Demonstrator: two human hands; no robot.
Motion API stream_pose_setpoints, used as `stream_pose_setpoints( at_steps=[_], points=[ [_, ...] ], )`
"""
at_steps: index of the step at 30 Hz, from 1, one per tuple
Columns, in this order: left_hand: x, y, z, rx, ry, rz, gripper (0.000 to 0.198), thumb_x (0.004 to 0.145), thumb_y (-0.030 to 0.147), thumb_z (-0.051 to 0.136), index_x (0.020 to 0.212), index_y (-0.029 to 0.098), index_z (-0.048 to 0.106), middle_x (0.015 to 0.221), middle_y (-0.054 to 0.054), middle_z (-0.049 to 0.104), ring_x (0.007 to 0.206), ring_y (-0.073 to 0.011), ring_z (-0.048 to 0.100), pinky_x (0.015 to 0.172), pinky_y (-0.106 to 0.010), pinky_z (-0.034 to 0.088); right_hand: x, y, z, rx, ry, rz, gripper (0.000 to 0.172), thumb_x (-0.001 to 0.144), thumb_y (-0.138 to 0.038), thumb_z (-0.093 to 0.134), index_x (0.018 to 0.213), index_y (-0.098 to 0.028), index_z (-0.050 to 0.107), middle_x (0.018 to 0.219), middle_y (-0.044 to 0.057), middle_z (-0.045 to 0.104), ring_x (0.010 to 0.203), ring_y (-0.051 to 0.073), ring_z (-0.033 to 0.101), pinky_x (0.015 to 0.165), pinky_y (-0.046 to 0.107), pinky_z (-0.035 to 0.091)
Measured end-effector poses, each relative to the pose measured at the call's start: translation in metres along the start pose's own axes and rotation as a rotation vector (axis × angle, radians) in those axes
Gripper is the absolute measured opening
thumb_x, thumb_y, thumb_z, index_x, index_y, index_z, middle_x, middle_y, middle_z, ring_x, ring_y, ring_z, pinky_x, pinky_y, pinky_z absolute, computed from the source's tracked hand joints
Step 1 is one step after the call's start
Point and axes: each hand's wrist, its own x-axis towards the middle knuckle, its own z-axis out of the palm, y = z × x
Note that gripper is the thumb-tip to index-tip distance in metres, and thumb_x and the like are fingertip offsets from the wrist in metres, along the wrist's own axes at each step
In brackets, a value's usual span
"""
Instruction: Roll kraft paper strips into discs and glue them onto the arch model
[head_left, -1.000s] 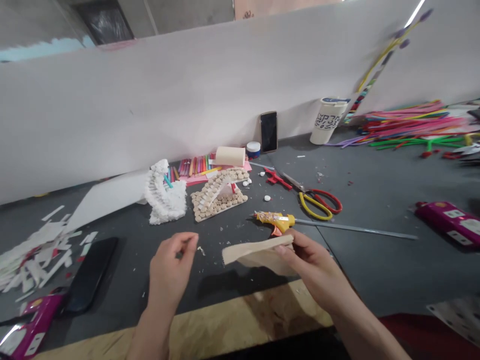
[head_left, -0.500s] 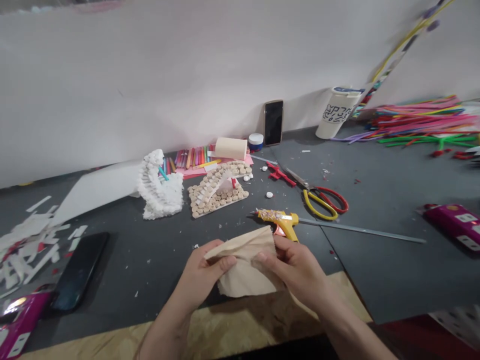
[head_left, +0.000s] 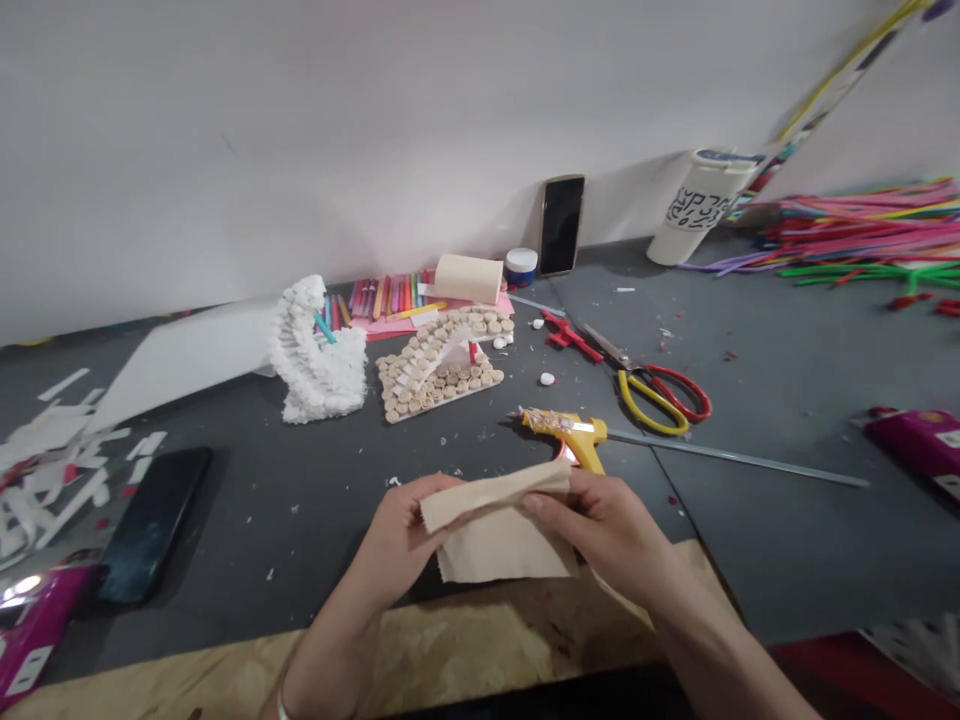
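A beige sheet of paper is held between both hands just above the near edge of the dark grey mat. My left hand pinches its left end, thumb on top. My right hand grips the right end, fingers closed over a fold along the top. A yellow glue gun lies on the mat just behind my right hand.
Behind lie a white foam model, a wooden-disc bridge model, coloured sticks, a paper roll, scissors, a metal rod, two phones, a cup, pipe cleaners, white scraps and magenta packs.
My left hand came in from the left and took hold of the paper. Both hands now hold it folded along the top. The view tilted downwards.
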Motion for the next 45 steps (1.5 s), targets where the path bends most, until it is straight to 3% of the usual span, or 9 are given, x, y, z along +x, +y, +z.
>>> stream_pose_setpoints(
  at_steps=[3, 10, 15, 18, 23, 28, 34, 39, 45],
  points=[
    [-0.002, -0.011, -0.003, -0.12, -0.034, -0.024, 0.015, 0.068, 0.029, 0.075, 0.08, 0.022, 0.08, 0.084, -0.007, 0.076, 0.074, -0.0206, 0.066, 0.063, -0.026, 0.05, -0.001, 0.001, -0.005, 0.032, -0.009, -0.026, 0.02, 0.076, -0.028, 0.064, 0.092, -0.026, 0.076, 0.085, 0.001, 0.071, 0.072, 0.017, 0.06, 0.064, 0.028, 0.045],
    [-0.005, -0.025, -0.008, -0.201, -0.105, -0.013, 0.009, 0.075, 0.022, 0.07, 0.071, 0.022, 0.078, 0.075, -0.004, 0.071, 0.062, -0.0139, 0.06, 0.058, -0.023, 0.044, 0.0, 0.011, -0.014, 0.152, 0.021, 0.035, 0.027, 0.087, -0.039, 0.057, 0.1, -0.021, 0.072, 0.064, -0.002, 0.056, 0.052, 0.009, 0.047, 0.05, 0.023, 0.039],
    [-0.005, -0.02, -0.006, -0.288, -0.154, 0.015, 0.012, 0.075, 0.02, 0.071, 0.063, 0.02, 0.071, 0.072, -0.001, 0.063, 0.06, -0.0115, 0.056, 0.056, -0.022, 0.041, -0.004, 0.009, -0.01, 0.251, -0.13, 0.032, 0.037, 0.079, -0.028, 0.068, 0.115, -0.024, 0.062, 0.08, -0.001, 0.064, 0.059, 0.01, 0.057, 0.054, 0.025, 0.047],
    [-0.005, -0.017, -0.004, -0.336, -0.217, -0.001, 0.014, 0.073, 0.016, 0.073, 0.06, 0.019, 0.068, 0.081, -0.002, 0.065, 0.066, -0.0128, 0.059, 0.059, -0.022, 0.043, -0.005, 0.008, -0.009, 0.243, -0.092, 0.043, 0.03, 0.077, -0.026, 0.069, 0.107, -0.022, 0.065, 0.082, 0.0, 0.067, 0.066, 0.012, 0.06, 0.059, 0.025, 0.047],
    [-0.003, -0.017, -0.002, -0.144, -0.222, 0.047, 0.015, 0.077, 0.015, 0.07, 0.063, 0.02, 0.071, 0.087, -0.004, 0.068, 0.074, -0.0147, 0.064, 0.065, -0.023, 0.046, -0.004, 0.015, -0.013, 0.283, 0.057, 0.045, 0.016, 0.082, -0.032, 0.066, 0.092, -0.02, 0.067, 0.079, 0.0, 0.066, 0.063, 0.01, 0.057, 0.055, 0.023, 0.044],
    [0.0, -0.02, -0.001, -0.034, -0.167, 0.184, 0.008, 0.075, 0.02, 0.073, 0.069, 0.022, 0.076, 0.085, -0.004, 0.069, 0.071, -0.014, 0.064, 0.063, -0.022, 0.047, -0.006, 0.02, -0.009, 0.35, 0.003, 0.048, 0.02, 0.085, -0.035, 0.062, 0.101, -0.023, 0.065, 0.077, -0.001, 0.061, 0.056, 0.01, 0.055, 0.048, 0.024, 0.047],
    [-0.007, -0.009, -0.006, 0.152, -0.264, 0.255, 0.022, 0.083, 0.013, 0.062, 0.076, 0.026, 0.078, 0.097, -0.003, 0.071, 0.082, -0.0147, 0.067, 0.076, -0.025, 0.05, -0.012, 0.016, -0.012, 0.339, -0.026, 0.042, 0.014, 0.083, -0.032, 0.066, 0.093, -0.022, 0.068, 0.07, -0.003, 0.06, 0.052, 0.008, 0.052, 0.048, 0.021, 0.043],
    [-0.027, 0.01, -0.026, 0.206, -0.418, 0.194, 0.027, 0.091, 0.016, 0.052, 0.081, 0.025, 0.075, 0.12, -0.005, 0.067, 0.105, -0.0204, 0.066, 0.091, -0.032, 0.049, -0.022, 0.008, -0.021, 0.318, -0.06, 0.038, 0.011, 0.085, -0.031, 0.066, 0.091, -0.023, 0.067, 0.069, -0.004, 0.06, 0.05, 0.007, 0.051, 0.048, 0.02, 0.041],
    [-0.042, 0.015, -0.012, 0.073, -0.249, -0.04, 0.028, 0.097, 0.042, 0.046, 0.107, 0.024, 0.063, 0.111, -0.007, 0.069, 0.083, -0.0174, 0.067, 0.074, -0.03, 0.051, -0.028, -0.001, -0.013, 0.246, -0.221, -0.005, 0.011, 0.085, -0.027, 0.063, 0.092, -0.021, 0.068, 0.075, -0.002, 0.063, 0.058, 0.008, 0.055, 0.054, 0.02, 0.042]
  ],
)
